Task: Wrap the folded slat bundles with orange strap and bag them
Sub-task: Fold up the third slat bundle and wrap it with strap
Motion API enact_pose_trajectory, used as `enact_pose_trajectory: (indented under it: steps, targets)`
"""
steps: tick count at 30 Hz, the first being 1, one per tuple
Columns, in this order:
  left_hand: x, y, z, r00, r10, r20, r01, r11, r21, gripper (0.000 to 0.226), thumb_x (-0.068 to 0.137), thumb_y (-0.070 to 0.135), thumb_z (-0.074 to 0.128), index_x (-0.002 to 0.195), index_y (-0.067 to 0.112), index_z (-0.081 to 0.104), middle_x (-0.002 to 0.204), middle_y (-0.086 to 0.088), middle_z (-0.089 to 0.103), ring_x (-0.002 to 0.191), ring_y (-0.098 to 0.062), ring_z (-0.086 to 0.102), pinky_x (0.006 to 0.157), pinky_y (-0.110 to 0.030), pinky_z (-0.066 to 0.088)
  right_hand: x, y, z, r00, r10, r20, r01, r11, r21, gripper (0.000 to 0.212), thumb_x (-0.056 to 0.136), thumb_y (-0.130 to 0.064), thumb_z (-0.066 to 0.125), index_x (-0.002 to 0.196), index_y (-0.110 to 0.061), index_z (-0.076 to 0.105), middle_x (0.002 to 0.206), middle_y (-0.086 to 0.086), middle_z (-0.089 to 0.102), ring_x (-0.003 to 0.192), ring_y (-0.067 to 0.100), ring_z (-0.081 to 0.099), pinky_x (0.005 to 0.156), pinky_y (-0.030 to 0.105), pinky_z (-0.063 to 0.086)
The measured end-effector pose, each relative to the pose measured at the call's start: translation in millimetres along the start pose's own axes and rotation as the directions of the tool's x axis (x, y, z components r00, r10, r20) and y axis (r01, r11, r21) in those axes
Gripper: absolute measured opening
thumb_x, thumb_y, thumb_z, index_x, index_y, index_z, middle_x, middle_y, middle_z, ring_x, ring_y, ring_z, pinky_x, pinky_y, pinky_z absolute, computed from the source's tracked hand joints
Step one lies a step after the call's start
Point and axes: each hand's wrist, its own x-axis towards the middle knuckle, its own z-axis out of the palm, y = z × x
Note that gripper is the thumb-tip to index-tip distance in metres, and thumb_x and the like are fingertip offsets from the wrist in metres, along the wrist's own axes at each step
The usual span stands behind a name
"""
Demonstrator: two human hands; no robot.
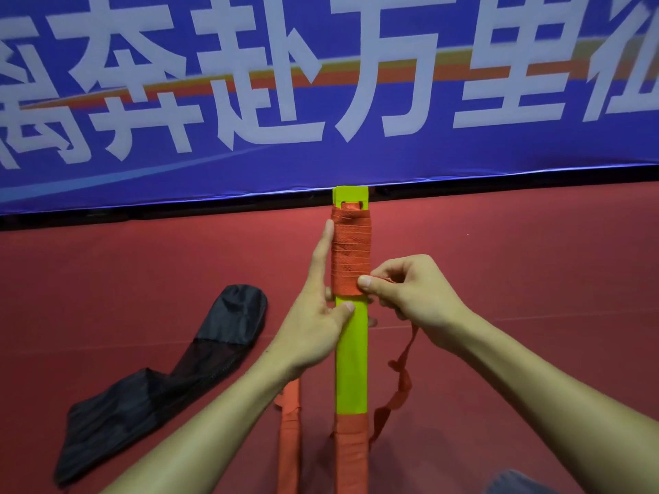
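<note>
A long yellow-green slat bundle (351,361) lies lengthwise in the centre, pointing away from me. Orange strap (351,251) is wound around its far part, and more orange wrap covers its near end. My left hand (317,315) steadies the bundle from the left, index finger stretched along the wrap and thumb on the yellow face. My right hand (403,290) pinches the strap at the wrap's lower right edge. The loose strap tail (397,383) hangs down to the right. A second orange-wrapped bundle (289,433) lies under my left forearm. A black bag (160,379) lies at the left.
Everything rests on a red floor (535,279). A blue banner (321,101) with large white characters stands along the far edge, just behind the bundle's tip. A bit of grey cloth (513,484) shows at the bottom right.
</note>
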Motion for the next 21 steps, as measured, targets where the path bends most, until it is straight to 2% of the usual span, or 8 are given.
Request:
enact_pose_trajectory:
  steps: [2,3,5,7,11,13,17,21]
  targets:
    - [1,-3,0,0.999,0.028,-0.046,-0.019,0.981,0.191,0.111,0.082,0.01,0.07,0.141,0.073,0.001,0.106,-0.002,0.074,0.085,-0.03,0.073,0.083,-0.048,0.06,-1,-1,4,0.998,-0.01,-0.056,0.009,1.0,-0.014,0.026,0.083,-0.015,0.076,0.063,-0.006,0.062,0.043,-0.006,0.053,0.037,0.0,0.041,0.041,0.012,0.032]
    - [0,-4,1,0.998,0.022,-0.057,-0.006,0.964,0.267,0.117,0.078,0.017,0.077,0.14,0.074,-0.004,0.103,0.004,0.075,0.085,-0.019,0.074,0.086,-0.041,0.06,-2,-2,7,0.997,-0.012,-0.07,0.012,1.0,-0.011,0.028,0.081,-0.016,0.078,0.062,-0.006,0.06,0.044,-0.006,0.054,0.038,0.0,0.042,0.041,0.012,0.033]
    - [0,-6,2,0.994,0.02,-0.105,0.024,0.916,0.401,0.123,0.077,0.025,0.084,0.139,0.073,-0.01,0.09,0.012,0.073,0.071,-0.003,0.07,0.076,-0.022,0.056,-3,-4,13,0.997,-0.017,-0.081,0.017,1.0,-0.001,0.03,0.08,-0.016,0.079,0.062,-0.002,0.06,0.045,-0.004,0.056,0.038,0.001,0.043,0.041,0.014,0.034]
    - [1,-5,1,0.986,0.052,-0.16,0.031,0.877,0.479,0.12,0.078,0.029,0.083,0.139,0.073,-0.011,0.079,0.012,0.07,0.06,-0.005,0.066,0.067,-0.023,0.054,-4,-6,16,0.996,-0.021,-0.084,0.022,1.0,0.006,0.03,0.08,-0.015,0.079,0.064,0.002,0.061,0.047,0.0,0.058,0.038,0.001,0.044,0.041,0.013,0.034]
    - [4,-10,-7,0.978,0.062,-0.2,0.054,0.849,0.525,0.115,0.078,0.038,0.083,0.143,0.07,-0.006,0.079,0.008,0.073,0.075,-0.003,0.069,0.079,-0.033,0.058,-1,-6,11,1.0,-0.017,-0.024,0.017,1.0,0.019,0.018,0.084,-0.014,0.075,0.073,-0.003,0.066,0.053,0.005,0.064,0.041,0.009,0.042,0.041,0.017,0.034]
    - [5,-13,-11,0.97,0.039,-0.239,0.097,0.841,0.532,0.115,0.077,0.037,0.084,0.147,0.064,-0.003,0.077,0.007,0.073,0.075,-0.004,0.069,0.08,-0.034,0.057,1,-3,4,0.999,-0.037,-0.016,0.036,0.998,-0.058,0.009,0.086,-0.014,0.073,0.084,-0.01,0.066,0.055,0.005,0.066,0.041,0.012,0.041,0.042,0.02,0.033]
    - [7,-15,-18,0.958,-0.011,-0.287,0.157,0.859,0.488,0.115,0.078,0.03,0.084,0.155,0.05,0.0,0.072,0.006,0.073,0.067,-0.009,0.069,0.072,-0.038,0.058,5,2,1,0.991,-0.134,0.027,0.135,0.933,-0.334,0.014,0.089,-0.018,0.07,0.075,-0.019,0.066,0.055,-0.001,0.065,0.042,0.001,0.047,0.049,0.016,0.033]
    - [5,-14,-18,0.96,-0.039,-0.277,0.168,0.872,0.459,0.115,0.079,0.029,0.084,0.154,0.052,-0.001,0.073,0.004,0.074,0.062,-0.013,0.069,0.069,-0.041,0.06,9,5,3,0.985,-0.174,-0.001,0.154,0.876,-0.456,0.021,0.088,-0.022,0.07,0.069,-0.03,0.064,0.067,-0.007,0.065,0.064,0.002,0.054,0.066,0.024,0.043]
